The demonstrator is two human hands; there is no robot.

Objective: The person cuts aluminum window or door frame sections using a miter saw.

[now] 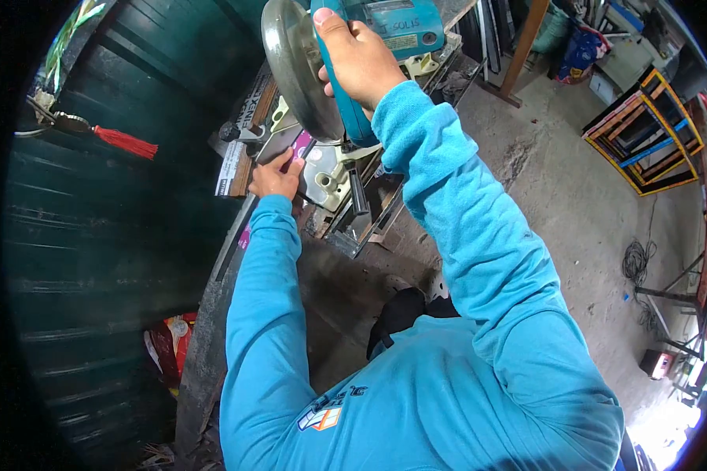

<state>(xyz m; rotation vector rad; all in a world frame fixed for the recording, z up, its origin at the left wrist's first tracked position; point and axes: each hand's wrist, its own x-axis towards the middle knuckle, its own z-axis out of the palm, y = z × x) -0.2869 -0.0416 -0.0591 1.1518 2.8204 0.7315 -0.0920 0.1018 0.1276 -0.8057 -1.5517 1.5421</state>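
Observation:
My right hand [360,64] is wrapped round the teal handle of a miter saw [407,22], thumb on top. The saw's round metal blade guard [287,67] hangs left of that hand, over the pale metal base [331,187]. Low at the base, my left hand [275,179] grips a strip with a purple printed face [302,141], fingers stretched toward the guard. More purple shows below the left wrist, beside the bench edge. A black lever [357,191] sticks out from the base. The blade's lower edge and the strip's far end are hidden.
Printed wooden boards [232,166] lie along the saw's left side. A dark green corrugated wall [126,259] stands close on the left, with a red tassel [127,142] hanging there. Colored frames [648,133] lean at the right, near a coiled cable [638,259] on the concrete floor.

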